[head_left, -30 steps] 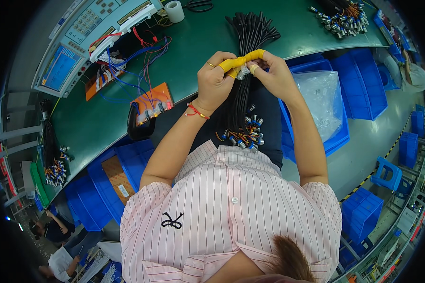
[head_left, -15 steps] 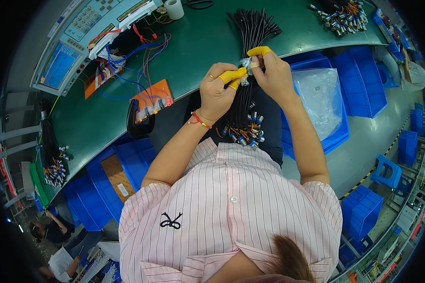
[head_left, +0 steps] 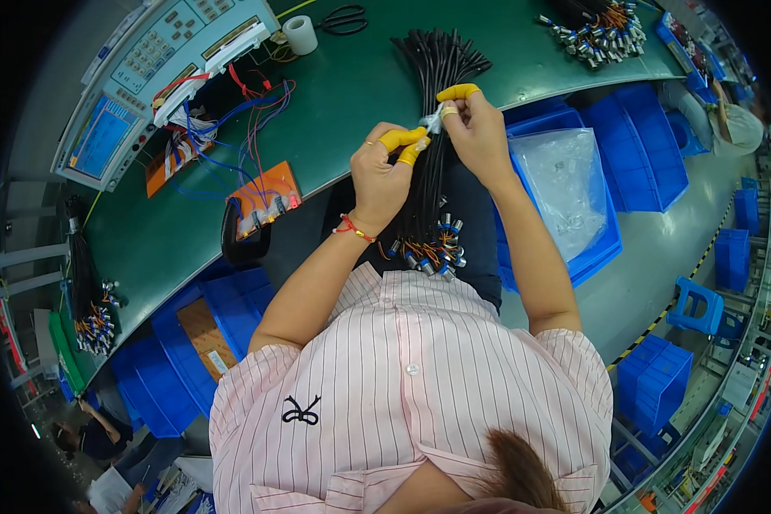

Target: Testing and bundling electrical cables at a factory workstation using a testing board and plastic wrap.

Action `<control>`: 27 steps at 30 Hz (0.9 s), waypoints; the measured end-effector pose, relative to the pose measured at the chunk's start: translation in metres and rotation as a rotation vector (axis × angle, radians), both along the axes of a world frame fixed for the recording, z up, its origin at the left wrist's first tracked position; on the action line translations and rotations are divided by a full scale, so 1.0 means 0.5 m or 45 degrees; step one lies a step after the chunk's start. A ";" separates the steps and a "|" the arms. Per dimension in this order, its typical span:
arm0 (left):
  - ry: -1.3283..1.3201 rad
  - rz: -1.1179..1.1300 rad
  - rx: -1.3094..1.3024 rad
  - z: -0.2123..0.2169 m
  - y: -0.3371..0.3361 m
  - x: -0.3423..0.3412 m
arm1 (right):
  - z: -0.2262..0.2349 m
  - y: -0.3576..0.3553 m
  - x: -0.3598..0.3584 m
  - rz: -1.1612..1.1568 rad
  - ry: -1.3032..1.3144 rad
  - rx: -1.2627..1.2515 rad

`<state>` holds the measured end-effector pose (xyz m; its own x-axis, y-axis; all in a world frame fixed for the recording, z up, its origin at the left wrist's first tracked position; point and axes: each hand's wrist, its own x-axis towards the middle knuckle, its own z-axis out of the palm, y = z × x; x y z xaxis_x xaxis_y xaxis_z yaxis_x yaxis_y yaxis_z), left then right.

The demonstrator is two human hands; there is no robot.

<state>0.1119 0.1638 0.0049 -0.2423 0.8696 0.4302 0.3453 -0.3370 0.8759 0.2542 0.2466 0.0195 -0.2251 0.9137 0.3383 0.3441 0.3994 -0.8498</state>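
Note:
A thick bundle of black cables (head_left: pixel 430 176) hangs over the table edge toward my lap, its black sleeved ends fanned out on the table. At its lower end sit several silver-and-blue connectors (head_left: pixel 433 253) with orange wires. A whitish, see-through plastic strip (head_left: pixel 433 122) goes round the bundle's middle. On the left of it, my left hand (head_left: pixel 384 176), with yellow finger cots, is closed in a pinch at the strip. My right hand (head_left: pixel 475 137), also with a yellow finger cot, pinches at the strip from the right; the exact grip is partly hidden by the fingers.
A test instrument (head_left: pixel 146 94) stands at the left, with an orange wired fixture (head_left: pixel 265 201) near the table edge. Black scissors (head_left: pixel 344 20) and a white roll (head_left: pixel 300 36) lie at the back. More cable bundles (head_left: pixel 604 38) lie at both sides. A blue bin (head_left: pixel 612 244) holds clear plastic bags.
The view has shifted, so the scene sits further left and slightly lower. My hands have drawn a little apart at the strip, which now lies closer round the cables.

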 end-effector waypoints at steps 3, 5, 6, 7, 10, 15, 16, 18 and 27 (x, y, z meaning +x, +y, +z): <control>-0.101 0.077 0.040 -0.004 0.006 0.008 | -0.005 0.015 -0.007 -0.017 0.038 0.026; -0.211 0.005 -0.016 0.000 0.006 0.004 | -0.001 0.009 -0.005 -0.047 0.018 0.021; -0.185 -0.049 -0.070 0.008 0.001 -0.006 | 0.004 -0.002 -0.001 -0.082 -0.004 0.056; -0.151 -0.064 -0.114 0.015 -0.007 -0.011 | 0.003 -0.022 0.005 -0.102 0.164 0.070; -0.109 -0.094 -0.203 0.024 -0.040 -0.025 | -0.049 -0.090 0.028 -0.082 0.286 -0.162; -0.267 -0.131 -0.275 0.010 -0.095 -0.008 | -0.148 -0.173 -0.035 0.476 0.581 -0.688; -0.275 -0.122 -0.287 0.012 -0.101 -0.005 | -0.153 -0.170 -0.039 0.563 0.592 -0.790; -0.129 -0.088 -0.227 0.016 -0.111 -0.019 | -0.122 -0.170 -0.033 0.490 0.582 -0.948; 0.009 -0.021 -0.255 0.075 -0.179 -0.103 | 0.177 -0.040 0.138 -0.052 0.490 -0.696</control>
<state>0.0606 0.0744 0.0425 -0.2251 0.9417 0.2501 0.3479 -0.1621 0.9234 0.3231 0.2266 0.1082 -0.1425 0.9817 -0.1264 -0.0183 -0.1303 -0.9913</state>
